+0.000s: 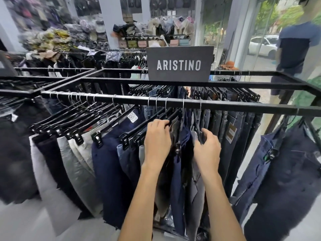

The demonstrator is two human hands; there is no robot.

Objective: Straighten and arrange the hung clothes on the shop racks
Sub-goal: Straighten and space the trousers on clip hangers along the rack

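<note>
Left grip (pixel 157 136) curled over a black clip hanger (pixel 173 117), right grip (pixel 206 148) clutching the top of grey trousers (pixel 196 188), navy trousers (pixel 177 188) hanging between both grips, rail (pixel 225 104) just above

The rail (pixel 225 103) runs above and beyond both hands, trousers (pixel 107 162) hang left of the left hand (pixel 157 136), one pair on a hanger (pixel 178 145) between the hands, jeans (pixel 232 129) right of the right hand (pixel 206 150), the sign (pixel 179 64) behind the rail.
</note>
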